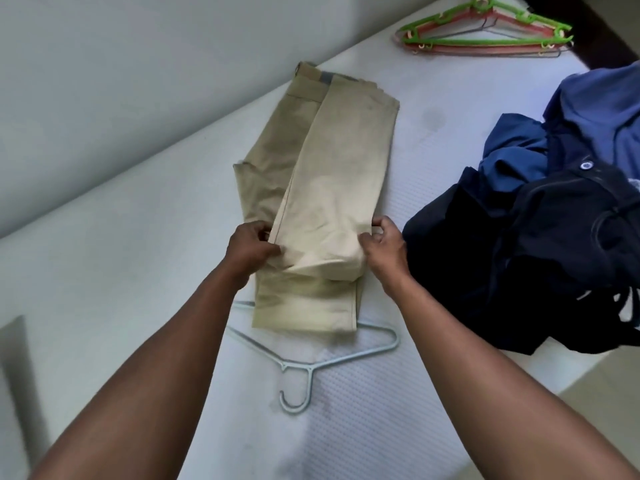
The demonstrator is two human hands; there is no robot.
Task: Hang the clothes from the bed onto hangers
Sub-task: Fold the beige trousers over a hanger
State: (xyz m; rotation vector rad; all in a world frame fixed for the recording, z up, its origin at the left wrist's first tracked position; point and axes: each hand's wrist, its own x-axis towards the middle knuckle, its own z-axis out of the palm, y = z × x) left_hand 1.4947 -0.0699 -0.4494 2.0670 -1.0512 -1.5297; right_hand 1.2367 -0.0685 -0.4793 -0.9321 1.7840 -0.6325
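Observation:
Beige trousers (329,174) lie folded on the white bed (138,289), their legs doubled back over themselves. My left hand (247,252) pinches the left edge of the fold. On the opposite side my right hand (384,249) pinches the right edge. A pale blue hanger (332,358) lies flat under the near end of the trousers, its hook pointing toward me and its bar hidden beneath the cloth.
A heap of dark navy and blue clothes (540,237) covers the right side of the bed. Green and red hangers (485,29) lie stacked at the far end. A white wall (121,81) runs along the left, and the bed's edge drops off at the right.

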